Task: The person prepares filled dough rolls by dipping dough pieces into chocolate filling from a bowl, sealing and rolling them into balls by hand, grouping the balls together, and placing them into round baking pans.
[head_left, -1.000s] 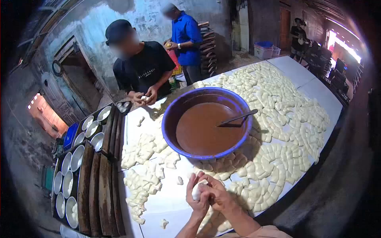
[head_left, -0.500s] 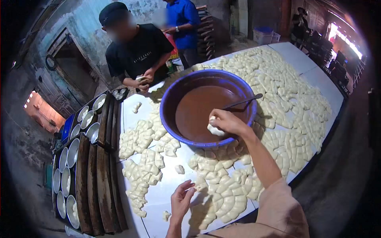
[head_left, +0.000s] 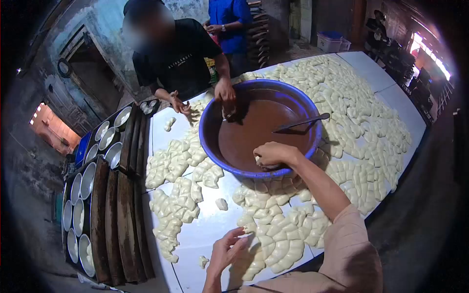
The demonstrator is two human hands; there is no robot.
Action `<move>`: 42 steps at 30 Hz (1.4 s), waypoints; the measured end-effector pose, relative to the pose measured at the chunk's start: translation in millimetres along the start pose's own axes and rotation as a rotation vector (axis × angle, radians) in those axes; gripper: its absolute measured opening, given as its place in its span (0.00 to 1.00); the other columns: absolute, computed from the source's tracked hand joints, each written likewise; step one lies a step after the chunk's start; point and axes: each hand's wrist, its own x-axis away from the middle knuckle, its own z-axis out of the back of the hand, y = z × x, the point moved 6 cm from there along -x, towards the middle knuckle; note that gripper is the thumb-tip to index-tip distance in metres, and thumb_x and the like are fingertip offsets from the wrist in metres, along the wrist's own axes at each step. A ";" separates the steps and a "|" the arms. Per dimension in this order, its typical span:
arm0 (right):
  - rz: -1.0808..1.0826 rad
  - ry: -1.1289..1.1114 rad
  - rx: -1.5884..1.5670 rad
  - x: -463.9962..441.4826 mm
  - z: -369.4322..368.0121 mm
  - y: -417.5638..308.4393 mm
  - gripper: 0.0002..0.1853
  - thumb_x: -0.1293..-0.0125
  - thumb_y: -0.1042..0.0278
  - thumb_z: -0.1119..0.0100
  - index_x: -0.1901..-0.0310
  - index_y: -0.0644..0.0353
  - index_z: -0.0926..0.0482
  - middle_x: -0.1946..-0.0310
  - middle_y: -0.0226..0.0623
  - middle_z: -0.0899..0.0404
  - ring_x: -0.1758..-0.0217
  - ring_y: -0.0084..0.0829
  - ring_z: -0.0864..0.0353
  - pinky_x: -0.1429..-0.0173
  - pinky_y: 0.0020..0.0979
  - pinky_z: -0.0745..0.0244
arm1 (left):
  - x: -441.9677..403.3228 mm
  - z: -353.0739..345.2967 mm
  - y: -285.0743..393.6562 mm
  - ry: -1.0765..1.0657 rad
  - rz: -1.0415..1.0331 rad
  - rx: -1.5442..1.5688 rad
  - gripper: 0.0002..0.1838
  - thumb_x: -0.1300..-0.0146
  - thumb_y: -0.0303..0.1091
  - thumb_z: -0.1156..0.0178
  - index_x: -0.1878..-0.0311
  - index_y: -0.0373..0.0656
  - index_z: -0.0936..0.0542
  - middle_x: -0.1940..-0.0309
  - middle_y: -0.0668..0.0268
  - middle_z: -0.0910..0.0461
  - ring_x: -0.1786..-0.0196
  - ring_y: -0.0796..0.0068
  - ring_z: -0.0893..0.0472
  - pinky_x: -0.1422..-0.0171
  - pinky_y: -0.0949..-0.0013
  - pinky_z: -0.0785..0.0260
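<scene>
My right hand is inside the near rim of the blue basin, fingers closed on a dough piece of which only a pale bit shows. Brown liquid fills the basin, and a dark ladle leans across its right side. Over the white table's near part, my left hand is held with fingers apart and nothing in them, beside a mass of pale dough pieces. A single dough piece lies farther up.
Across the table a person in black has one hand in the basin and the other over the dough. Behind stands a person in blue. Racks with round metal tins line the left edge. Dough pieces cover the right side.
My right hand went from holding dough with my left to the basin, then lower into it. My left hand opened. The person in black moved one hand into the basin.
</scene>
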 end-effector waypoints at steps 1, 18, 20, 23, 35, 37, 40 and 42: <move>-0.007 0.031 0.020 0.4 -0.7 0.8 0.19 0.47 0.64 0.42 0.53 0.58 0.15 0.56 0.50 0.15 0.50 0.49 0.16 0.46 0.46 0.23 | -1.4 0.2 -2.1 -0.002 -0.004 0.015 0.25 0.30 0.38 0.38 0.34 0.37 0.27 0.44 0.59 0.19 0.47 0.71 0.17 0.49 0.69 0.23; 0.085 0.343 -1.756 58.8 -48.5 -112.6 0.07 0.29 0.66 0.40 0.54 0.56 0.25 0.69 0.21 0.24 0.71 0.10 0.27 0.68 0.16 0.34 | -59.7 -15.2 47.5 -0.015 -0.117 1.126 0.24 0.26 0.47 0.45 0.37 0.39 0.27 0.44 0.62 0.23 0.40 0.70 0.24 0.32 0.53 0.33; 0.098 0.269 -1.777 63.4 -66.2 -117.3 0.06 0.28 0.67 0.42 0.53 0.56 0.25 0.67 0.22 0.23 0.68 0.11 0.25 0.65 0.16 0.32 | -50.8 -2.4 36.3 0.063 -0.103 1.069 0.22 0.26 0.47 0.45 0.40 0.39 0.25 0.46 0.63 0.22 0.42 0.70 0.23 0.33 0.54 0.31; 0.099 0.237 -1.736 67.1 -90.1 -131.7 0.13 0.32 0.67 0.39 0.49 0.59 0.26 0.60 0.29 0.20 0.58 0.19 0.21 0.56 0.21 0.25 | -42.6 22.6 4.9 0.226 -0.084 1.045 0.15 0.28 0.38 0.42 0.46 0.38 0.21 0.53 0.64 0.18 0.54 0.73 0.16 0.43 0.64 0.22; 0.174 0.751 -0.749 73.2 -124.6 -206.0 0.13 0.36 0.75 0.34 0.50 0.62 0.16 0.55 0.40 0.20 0.55 0.30 0.17 0.56 0.26 0.21 | -2.8 77.1 -6.6 0.560 -0.201 0.657 0.18 0.34 0.32 0.33 0.45 0.31 0.19 0.59 0.62 0.15 0.60 0.81 0.18 0.54 0.76 0.24; 0.131 0.703 -0.915 66.6 -130.6 -205.4 0.10 0.35 0.75 0.36 0.52 0.64 0.16 0.62 0.36 0.17 0.58 0.25 0.17 0.57 0.25 0.22 | -4.0 82.0 -6.9 0.516 -0.207 0.615 0.19 0.35 0.34 0.32 0.46 0.32 0.18 0.58 0.63 0.15 0.59 0.80 0.18 0.53 0.75 0.24; 0.084 0.515 -1.458 52.9 -147.5 -205.3 0.11 0.33 0.73 0.36 0.52 0.69 0.17 0.69 0.30 0.16 0.61 0.17 0.20 0.59 0.24 0.25 | -10.1 94.5 -10.4 0.367 -0.122 0.599 0.19 0.36 0.39 0.31 0.47 0.35 0.17 0.57 0.63 0.15 0.56 0.78 0.17 0.52 0.72 0.23; 0.013 0.405 -1.366 57.9 -143.4 -207.5 0.13 0.32 0.71 0.36 0.49 0.67 0.17 0.66 0.30 0.16 0.61 0.17 0.21 0.57 0.24 0.26 | -9.2 101.3 -5.0 0.334 -0.115 0.583 0.17 0.36 0.39 0.31 0.51 0.37 0.15 0.59 0.63 0.14 0.58 0.76 0.16 0.53 0.70 0.20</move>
